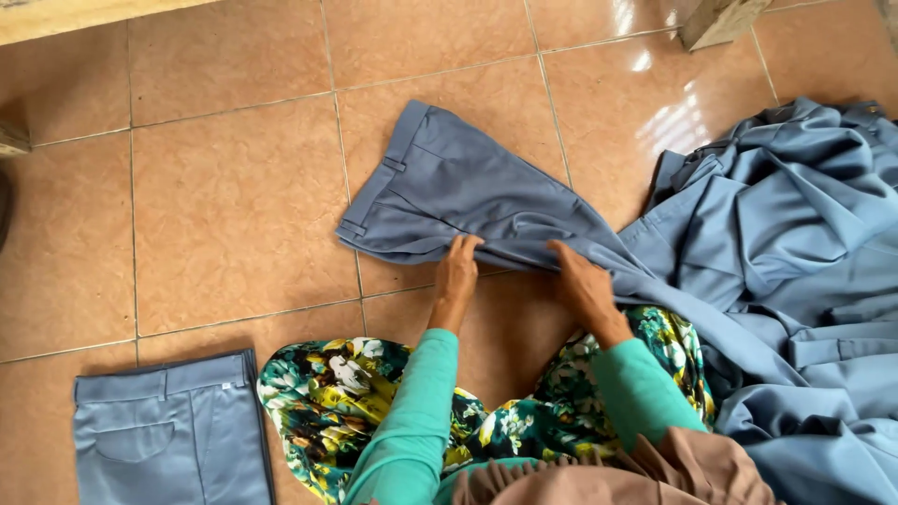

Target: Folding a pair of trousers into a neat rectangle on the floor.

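A pair of grey-blue trousers (pixel 449 182) lies spread on the tiled floor, waistband toward the upper left. My left hand (pixel 456 276) rests on the near edge of the trousers with fingers on the fabric. My right hand (pixel 582 281) presses and gathers the fabric of the trouser leg just to the right. Both arms wear green sleeves. The trouser leg runs right into a heap of the same cloth.
A big pile of grey-blue garments (pixel 795 271) fills the right side. A folded pair of grey-blue trousers (pixel 173 430) lies at the lower left. A floral skirt (pixel 355 393) covers my lap. A wooden leg (pixel 716 21) stands at the top right.
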